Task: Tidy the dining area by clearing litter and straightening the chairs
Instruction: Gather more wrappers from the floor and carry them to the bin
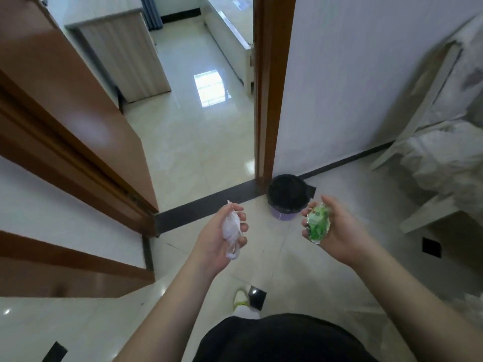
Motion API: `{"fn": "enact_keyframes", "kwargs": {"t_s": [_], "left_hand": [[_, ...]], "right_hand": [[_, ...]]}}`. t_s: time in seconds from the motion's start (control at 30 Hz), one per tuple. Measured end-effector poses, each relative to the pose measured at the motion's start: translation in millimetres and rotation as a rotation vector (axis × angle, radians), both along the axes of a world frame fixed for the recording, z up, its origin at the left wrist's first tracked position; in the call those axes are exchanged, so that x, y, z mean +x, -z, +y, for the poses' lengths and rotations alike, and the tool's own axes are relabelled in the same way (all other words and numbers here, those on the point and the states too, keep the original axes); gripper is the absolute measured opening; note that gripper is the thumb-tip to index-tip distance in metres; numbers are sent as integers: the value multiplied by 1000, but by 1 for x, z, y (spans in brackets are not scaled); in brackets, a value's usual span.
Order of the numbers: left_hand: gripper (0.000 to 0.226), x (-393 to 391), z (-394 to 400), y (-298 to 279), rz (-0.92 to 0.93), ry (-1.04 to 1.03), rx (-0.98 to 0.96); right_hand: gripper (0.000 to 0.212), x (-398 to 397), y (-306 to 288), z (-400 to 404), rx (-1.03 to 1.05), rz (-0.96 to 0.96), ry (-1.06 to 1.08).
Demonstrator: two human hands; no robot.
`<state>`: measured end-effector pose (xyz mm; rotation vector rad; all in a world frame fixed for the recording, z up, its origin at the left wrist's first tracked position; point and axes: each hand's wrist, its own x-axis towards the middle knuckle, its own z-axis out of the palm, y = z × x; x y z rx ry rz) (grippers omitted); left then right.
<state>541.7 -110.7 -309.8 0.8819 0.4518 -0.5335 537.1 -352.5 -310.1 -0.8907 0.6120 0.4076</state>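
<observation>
My left hand is closed around a crumpled white tissue, palm turned up. My right hand grips a crumpled green and silver wrapper. Both hands are held out in front of me, a little short of a small purple waste bin lined with a black bag. The bin stands on the floor by the door frame, between and just beyond my two hands.
An open brown door stands at the left, and a brown door frame rises behind the bin. A white wall runs to the right. White-covered furniture fills the right side. Glossy tiled floor leads through the doorway.
</observation>
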Motion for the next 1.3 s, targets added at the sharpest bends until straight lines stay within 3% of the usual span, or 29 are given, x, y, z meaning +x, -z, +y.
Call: {"fn": "enact_keyframes", "kwargs": {"t_s": [0.23,0.5,0.63,0.8,0.93,1.03,1.2,1.3], "left_hand": [[17,110,-13,2,-28,192,11],[37,197,-90,14,0,378,18],[23,241,-137,26,76,410,15],[20,290,-194,29,159,405,-56],[21,323,-222,40,233,410,24],[19,337,-228,53,171,322,197],[23,375,-216,101,309,330,30],[32,398,-215,135,311,406,93]], "right_hand": [[32,63,-10,8,2,13,135],[29,118,1,-47,88,20,276],[30,155,10,-87,148,17,329],[29,207,12,-130,199,21,308],[30,251,28,-157,222,47,243],[33,278,43,-163,283,39,245],[34,313,72,-151,337,47,270],[36,331,111,-142,365,122,365]]}}
